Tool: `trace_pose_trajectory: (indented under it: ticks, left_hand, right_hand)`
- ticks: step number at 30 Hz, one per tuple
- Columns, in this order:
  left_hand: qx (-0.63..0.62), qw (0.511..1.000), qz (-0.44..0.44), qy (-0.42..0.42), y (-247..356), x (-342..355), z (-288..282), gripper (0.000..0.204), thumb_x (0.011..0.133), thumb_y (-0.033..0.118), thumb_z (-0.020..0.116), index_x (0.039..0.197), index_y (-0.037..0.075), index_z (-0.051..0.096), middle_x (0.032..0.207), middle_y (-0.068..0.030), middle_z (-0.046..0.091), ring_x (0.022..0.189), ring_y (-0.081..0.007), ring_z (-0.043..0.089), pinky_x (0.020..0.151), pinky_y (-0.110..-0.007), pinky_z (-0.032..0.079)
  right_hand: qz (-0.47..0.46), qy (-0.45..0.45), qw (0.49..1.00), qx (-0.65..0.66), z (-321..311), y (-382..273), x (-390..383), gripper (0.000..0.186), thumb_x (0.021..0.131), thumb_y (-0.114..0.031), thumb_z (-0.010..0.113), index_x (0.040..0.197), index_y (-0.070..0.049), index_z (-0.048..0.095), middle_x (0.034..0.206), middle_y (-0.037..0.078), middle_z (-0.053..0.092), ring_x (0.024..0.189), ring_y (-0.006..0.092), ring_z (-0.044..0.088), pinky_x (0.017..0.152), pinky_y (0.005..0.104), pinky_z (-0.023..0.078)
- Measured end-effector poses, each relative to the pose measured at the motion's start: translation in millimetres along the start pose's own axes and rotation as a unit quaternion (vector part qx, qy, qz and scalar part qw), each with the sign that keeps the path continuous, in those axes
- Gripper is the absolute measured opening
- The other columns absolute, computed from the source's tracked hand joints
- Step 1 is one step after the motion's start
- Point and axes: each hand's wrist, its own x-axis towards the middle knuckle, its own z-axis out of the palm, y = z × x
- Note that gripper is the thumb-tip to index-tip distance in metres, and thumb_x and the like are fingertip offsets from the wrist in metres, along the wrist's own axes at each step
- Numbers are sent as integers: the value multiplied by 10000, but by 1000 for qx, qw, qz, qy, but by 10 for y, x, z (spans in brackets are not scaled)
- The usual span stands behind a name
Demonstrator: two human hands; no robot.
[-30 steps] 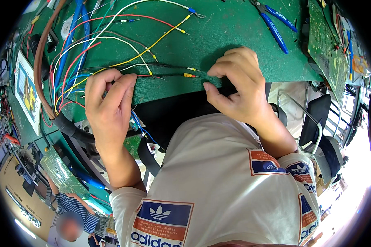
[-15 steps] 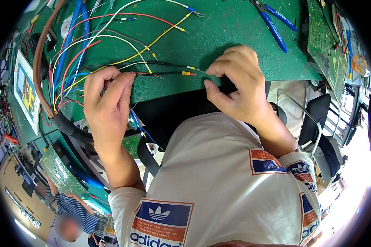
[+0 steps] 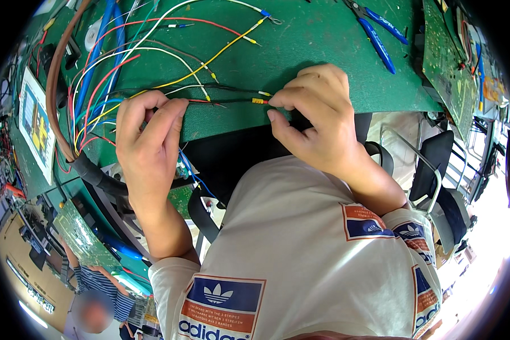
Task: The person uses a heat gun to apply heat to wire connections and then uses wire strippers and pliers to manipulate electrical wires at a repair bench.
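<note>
"Black wire (image 3: 232,102), where is it?"

"Upper middle of the frame, at the green tabletop (image 3: 323,34), its yellow sleeve (image 3: 258,101) toward the right."

"And the fingers?"

"Thumb and fingertips of the left hand (image 3: 147,139) are pinched together on it. On the right hand (image 3: 323,113), thumb and forefinger stand apart, the forefinger right by the sleeved end (whether it touches, I can't tell)."

"Nearby?"

"Blue-handled pliers (image 3: 375,44), upper right; a thick brown cable (image 3: 51,85), upper left."
</note>
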Motion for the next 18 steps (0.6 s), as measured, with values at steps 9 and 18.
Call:
trace_pose_trajectory:
  ticks: [9,18]
  left_hand:
    - [-14,1000,17,16,-15,11,28,225,756,-31,803,956,53,742,940,-46,597,776,-209,534,662,-331,453]
    - [12,999,32,13,89,32,43,245,710,31,843,920,104,738,956,-12,620,824,-213,574,728,-359,434]
  right_hand:
    - [-27,6,999,-30,56,11,10,250,640,-24,844,855,-103,745,847,9,641,841,234,584,829,377,417]
    - [-38,22,998,-52,115,16,21,247,626,-18,833,832,-105,729,827,0,627,826,226,593,811,373,417]
